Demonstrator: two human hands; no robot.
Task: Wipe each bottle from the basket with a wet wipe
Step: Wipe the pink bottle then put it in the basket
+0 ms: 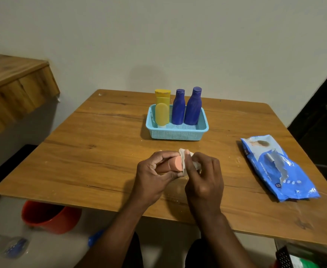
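Note:
My left hand (153, 176) grips a small orange bottle (173, 164) held sideways just above the table, its flat end facing right. My right hand (205, 178) presses a white wet wipe (185, 161) against that end. Behind them a light blue basket (176, 133) holds a yellow bottle (162, 111) standing cap up and two dark blue bottles (178, 108) (193, 107), all upright. The orange bottle's far part is hidden inside my left fist.
A blue pack of wet wipes (276, 167) lies on the wooden table (93, 155) at the right, its flap peeled open. Under the table's left edge stand a red bucket (48, 217) and a clear plastic bottle (9, 245) on the floor.

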